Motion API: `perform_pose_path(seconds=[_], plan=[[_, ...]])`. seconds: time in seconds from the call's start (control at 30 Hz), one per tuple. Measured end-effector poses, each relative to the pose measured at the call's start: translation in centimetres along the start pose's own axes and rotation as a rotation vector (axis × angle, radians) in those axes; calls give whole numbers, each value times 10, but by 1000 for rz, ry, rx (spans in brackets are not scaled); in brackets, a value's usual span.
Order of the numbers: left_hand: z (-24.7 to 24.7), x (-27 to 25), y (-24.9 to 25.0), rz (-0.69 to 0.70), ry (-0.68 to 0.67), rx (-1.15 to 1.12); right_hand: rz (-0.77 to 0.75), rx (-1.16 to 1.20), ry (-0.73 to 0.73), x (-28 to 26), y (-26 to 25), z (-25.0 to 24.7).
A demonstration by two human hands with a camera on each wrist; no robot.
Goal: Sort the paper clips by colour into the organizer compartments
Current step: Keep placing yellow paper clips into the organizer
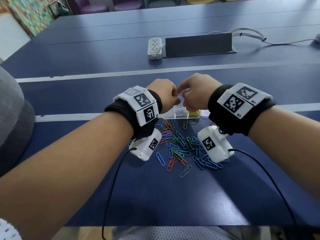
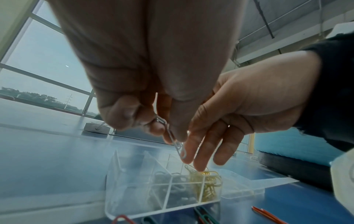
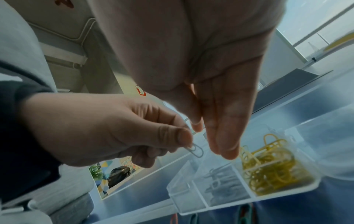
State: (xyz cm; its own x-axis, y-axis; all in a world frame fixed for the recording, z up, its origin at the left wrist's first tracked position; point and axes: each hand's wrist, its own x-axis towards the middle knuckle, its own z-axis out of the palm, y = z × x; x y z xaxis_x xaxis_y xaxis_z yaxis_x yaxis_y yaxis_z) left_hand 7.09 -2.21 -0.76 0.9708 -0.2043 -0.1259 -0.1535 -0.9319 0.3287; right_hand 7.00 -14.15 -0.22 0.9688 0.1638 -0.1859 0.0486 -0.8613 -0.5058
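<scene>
A clear organizer (image 1: 173,116) stands on the blue table beyond a loose pile of blue, red and green paper clips (image 1: 180,146). One compartment holds white clips (image 3: 220,181), the one to its right yellow clips (image 3: 272,171), and the left one (image 3: 184,192) looks empty. My left hand (image 3: 187,144) hovers above the organizer (image 2: 134,204) and pinches a white clip (image 3: 197,150) between thumb and forefinger. My right hand (image 3: 210,139) hangs beside it with straight fingers pointing down over the yellow clips (image 2: 206,181); it holds nothing. In the head view both hands (image 1: 166,94) (image 1: 194,94) meet knuckle to knuckle.
A clear lid or tray (image 2: 249,186) lies at the organizer's right. Further back sit a white power strip (image 1: 155,48), a raised dark cable flap (image 1: 197,45) and grey cables (image 1: 251,34). A grey chair (image 1: 10,110) stands at the left edge.
</scene>
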Motion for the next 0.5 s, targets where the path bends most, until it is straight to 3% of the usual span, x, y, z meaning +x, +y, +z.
perform_pose_path(seconds=[0.17,0.5], plan=[[2,-1,8,65,-11,-6,-19,101,30,-5,5,-5],[7,-1,15,148,-53,16,-38,51,103,-16,25,-10]])
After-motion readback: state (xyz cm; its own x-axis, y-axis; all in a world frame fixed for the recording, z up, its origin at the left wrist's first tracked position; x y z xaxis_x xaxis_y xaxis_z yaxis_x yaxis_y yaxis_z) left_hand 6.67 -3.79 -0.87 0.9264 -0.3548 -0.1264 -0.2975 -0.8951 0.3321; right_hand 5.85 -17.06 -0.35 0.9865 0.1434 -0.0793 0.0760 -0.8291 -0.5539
